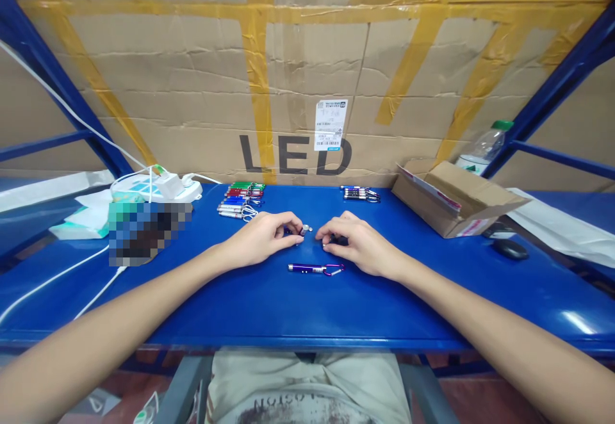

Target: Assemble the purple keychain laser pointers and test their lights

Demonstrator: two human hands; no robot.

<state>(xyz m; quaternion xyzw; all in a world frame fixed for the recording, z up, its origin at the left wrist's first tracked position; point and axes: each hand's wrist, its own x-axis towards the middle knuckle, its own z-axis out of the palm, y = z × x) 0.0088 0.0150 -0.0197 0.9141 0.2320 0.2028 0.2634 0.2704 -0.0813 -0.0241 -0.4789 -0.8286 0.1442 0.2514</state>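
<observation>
My left hand (266, 239) is closed in a pinch, thumb and fingers together. At its fingertips are small round silver pieces (306, 228), too small to name surely. My right hand (354, 243) curls closed just to the right, a short gap from the left. Its fingers hide most of a small dark thing. On the table below both hands lies a purple penlight (306, 269) with a purple carabiner clip (335, 269) at its right end, touched by neither hand.
Rows of coloured penlights (245, 190) lie behind my left hand; dark ones (359, 194) lie behind the right. An open cardboard box (461, 200), a black mouse (510, 249) and a bottle (485, 145) stand right. A power strip (192, 190) and cables are left. A large carton (192, 91) backs the blue table (298, 315).
</observation>
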